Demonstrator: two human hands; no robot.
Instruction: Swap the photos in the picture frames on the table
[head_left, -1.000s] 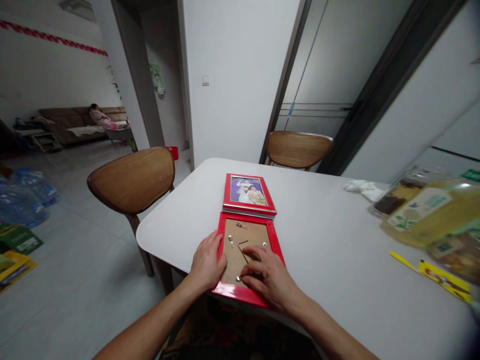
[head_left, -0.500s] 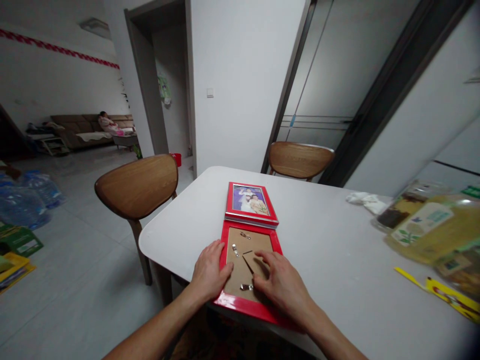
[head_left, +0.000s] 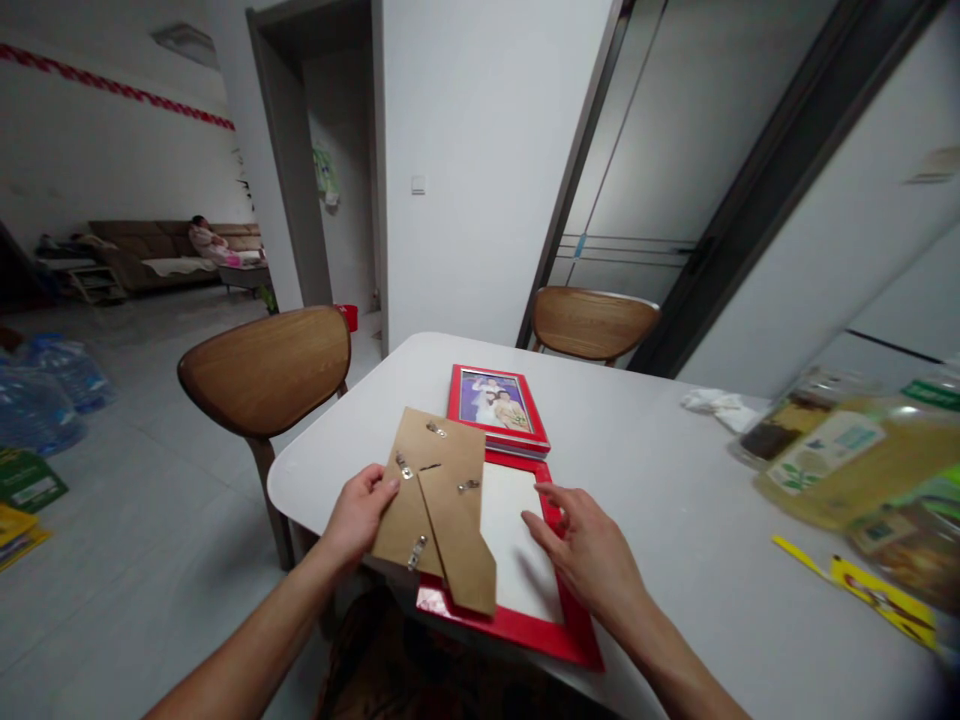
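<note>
My left hand [head_left: 361,510] grips the left edge of a brown backing board [head_left: 427,500], which has several metal clips and a flap-like stand. The board is lifted and tilted over the left part of a red picture frame [head_left: 517,628]. A white sheet [head_left: 517,540] shows inside that frame. Over the frame's right side hovers my right hand [head_left: 581,545], thumb and fingers apart, holding nothing. Just beyond lies a second red frame [head_left: 499,405] with a photo in it, face up.
The white table [head_left: 645,480] carries a crumpled tissue [head_left: 716,405], a large bottle of yellow liquid [head_left: 847,460], clear containers and a yellow cutter-like item [head_left: 881,595] on the right. Wooden chairs [head_left: 270,370] stand at its left and far sides. A person sits on a distant sofa.
The backing board has come out of the red frame and moved left in my left hand, uncovering the white sheet. My right hand has let go of the board's flap area.
</note>
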